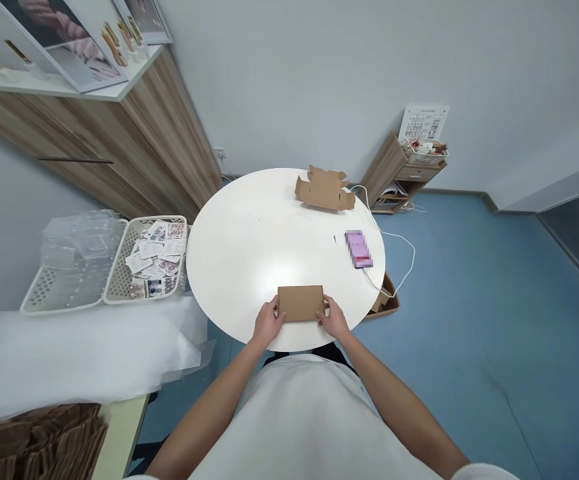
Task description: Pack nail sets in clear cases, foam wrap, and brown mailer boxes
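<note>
A small brown cardboard box [300, 303], its lid closed, is at the near edge of the white oval table [234, 247]. My left hand [269, 321] grips its left side, thumb at the near corner. On the opposite side my right hand [334, 318] holds the box the same way, fingers along the edge. Farther back on the table lies a partly unfolded cardboard box blank [325, 190] with its flaps spread. What the closed box contains is hidden.
A phone [358, 249] with a white cable [406, 238] lies on the table's right. Left of the table stands a white basket [114, 290] of printed cards, beside a basket of clear plastic [82, 240]. An open carton [388, 303] sits on the floor at right.
</note>
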Action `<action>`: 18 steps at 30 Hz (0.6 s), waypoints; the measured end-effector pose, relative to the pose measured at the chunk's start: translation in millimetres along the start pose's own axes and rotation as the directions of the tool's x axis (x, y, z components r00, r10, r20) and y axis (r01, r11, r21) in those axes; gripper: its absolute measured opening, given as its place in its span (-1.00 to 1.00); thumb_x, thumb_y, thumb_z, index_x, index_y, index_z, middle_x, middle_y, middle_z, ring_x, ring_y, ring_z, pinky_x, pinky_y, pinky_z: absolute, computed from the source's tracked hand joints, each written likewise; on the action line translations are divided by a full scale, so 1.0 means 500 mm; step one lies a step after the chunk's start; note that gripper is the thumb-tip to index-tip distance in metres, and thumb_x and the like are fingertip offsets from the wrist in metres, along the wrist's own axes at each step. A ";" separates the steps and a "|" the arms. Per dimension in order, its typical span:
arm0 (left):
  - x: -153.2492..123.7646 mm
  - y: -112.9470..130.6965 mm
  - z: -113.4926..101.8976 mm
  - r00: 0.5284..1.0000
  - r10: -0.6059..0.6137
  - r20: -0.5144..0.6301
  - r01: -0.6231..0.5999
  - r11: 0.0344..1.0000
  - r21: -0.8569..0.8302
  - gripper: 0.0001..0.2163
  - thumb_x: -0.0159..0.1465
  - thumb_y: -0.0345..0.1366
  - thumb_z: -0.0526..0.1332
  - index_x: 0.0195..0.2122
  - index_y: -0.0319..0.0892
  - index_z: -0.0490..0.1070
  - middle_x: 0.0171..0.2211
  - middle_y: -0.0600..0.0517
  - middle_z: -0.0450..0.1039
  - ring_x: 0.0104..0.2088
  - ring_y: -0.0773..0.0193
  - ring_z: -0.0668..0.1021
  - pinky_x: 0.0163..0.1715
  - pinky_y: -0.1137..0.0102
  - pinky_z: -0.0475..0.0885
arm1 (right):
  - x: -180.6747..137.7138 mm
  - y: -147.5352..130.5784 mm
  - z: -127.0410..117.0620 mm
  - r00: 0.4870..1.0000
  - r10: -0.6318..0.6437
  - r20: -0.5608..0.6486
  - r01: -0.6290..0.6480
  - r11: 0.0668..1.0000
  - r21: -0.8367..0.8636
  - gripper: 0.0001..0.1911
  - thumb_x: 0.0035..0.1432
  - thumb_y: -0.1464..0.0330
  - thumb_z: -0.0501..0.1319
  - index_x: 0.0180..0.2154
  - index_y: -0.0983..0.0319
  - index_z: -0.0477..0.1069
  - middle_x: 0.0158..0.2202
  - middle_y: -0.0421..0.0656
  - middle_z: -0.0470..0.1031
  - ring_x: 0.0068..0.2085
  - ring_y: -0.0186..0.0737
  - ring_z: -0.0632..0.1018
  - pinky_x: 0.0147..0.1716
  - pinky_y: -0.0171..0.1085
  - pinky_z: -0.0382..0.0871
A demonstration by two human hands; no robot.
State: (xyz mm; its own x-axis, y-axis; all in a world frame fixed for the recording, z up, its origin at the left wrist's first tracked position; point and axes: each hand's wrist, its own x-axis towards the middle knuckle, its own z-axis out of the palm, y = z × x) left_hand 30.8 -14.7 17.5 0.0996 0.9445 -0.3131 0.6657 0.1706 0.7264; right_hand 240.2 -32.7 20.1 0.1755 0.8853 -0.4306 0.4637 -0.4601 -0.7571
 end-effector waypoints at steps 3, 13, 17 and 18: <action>-0.006 0.022 0.014 1.000 0.012 -0.017 -0.012 1.000 -0.003 -0.50 0.08 -0.30 0.08 0.09 -0.09 0.08 -0.30 0.01 0.30 -0.51 0.36 0.38 -0.39 0.39 0.34 | -0.004 0.009 -0.017 0.997 -0.044 -0.057 0.041 0.998 -0.042 -0.43 -0.11 0.37 0.12 0.03 0.14 0.14 -0.19 -0.15 0.38 -0.41 -0.28 0.48 -0.37 -0.29 0.33; 0.010 0.281 0.218 0.945 0.293 0.144 -0.288 0.956 -0.057 -0.48 0.12 -0.26 0.06 0.12 -0.12 0.00 -0.19 -0.03 0.24 -0.42 0.36 0.38 -0.34 0.38 0.36 | -0.067 0.174 -0.292 0.904 0.036 -0.426 -0.037 0.999 0.006 -0.45 -0.09 0.24 0.11 0.00 0.19 0.16 -0.13 -0.10 0.38 -0.27 -0.16 0.45 -0.31 -0.22 0.30; 0.042 0.391 0.351 0.866 0.371 0.336 -0.361 0.928 -0.094 -0.44 0.08 -0.29 0.12 0.13 -0.10 -0.01 -0.17 -0.05 0.24 -0.38 0.34 0.39 -0.31 0.36 0.36 | -0.090 0.277 -0.403 0.827 0.168 -0.537 -0.141 0.986 0.091 -0.45 -0.07 0.18 0.10 0.00 0.19 0.16 -0.10 -0.08 0.35 -0.23 -0.13 0.44 -0.31 -0.21 0.31; 0.052 0.413 0.387 0.845 0.379 0.376 -0.368 0.924 -0.104 -0.41 0.07 -0.30 0.13 0.14 -0.10 -0.02 -0.16 -0.06 0.24 -0.36 0.32 0.39 -0.29 0.35 0.36 | -0.092 0.301 -0.425 0.805 0.203 -0.557 -0.171 0.979 0.110 -0.44 -0.07 0.16 0.10 0.01 0.19 0.15 -0.09 -0.07 0.33 -0.21 -0.13 0.43 -0.30 -0.20 0.31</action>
State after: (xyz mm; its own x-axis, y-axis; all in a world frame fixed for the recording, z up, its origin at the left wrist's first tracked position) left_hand 314.1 -9.3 40.8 0.6147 0.7576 -0.2194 0.5015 -0.1607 0.8501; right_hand 486.4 -128.6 30.3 0.7194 0.6565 -0.2269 0.3286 -0.6095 -0.7215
